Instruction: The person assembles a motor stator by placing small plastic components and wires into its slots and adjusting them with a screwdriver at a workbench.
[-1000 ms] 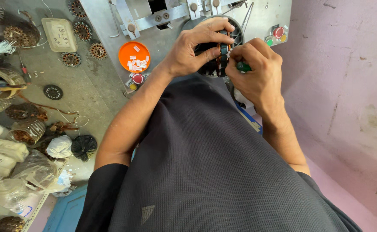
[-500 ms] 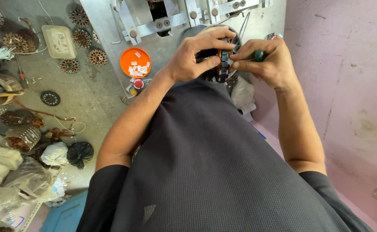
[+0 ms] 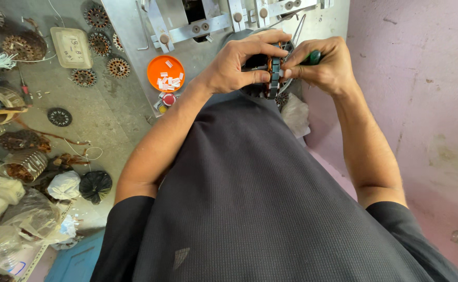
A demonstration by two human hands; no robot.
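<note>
Head cam, looking straight down past a dark shirt. Both hands are up at the far edge of the desk (image 3: 109, 120), right in front of a grey metal machine frame (image 3: 187, 23). The left hand (image 3: 239, 65) is closed around a round motor stator (image 3: 275, 73), thumb underneath and fingers curled over the top, so it's held off the desk between the two hands. The right hand (image 3: 325, 65) is closed on a green-handled tool (image 3: 314, 56), with its fingertips pressed up against the stator's edge.

The stator looks like stacked steel with copper windings, so I'd guess it's stiff and fairly heavy for its size. The wire is the delicate bit, so gripping the outer steel rim seems like the safe hold.

Near the left forearm sits an orange lid (image 3: 165, 73) with small white slips in it. More wound stators (image 3: 96, 16) and plastic bags (image 3: 30, 214) lie scattered on the left.
</note>
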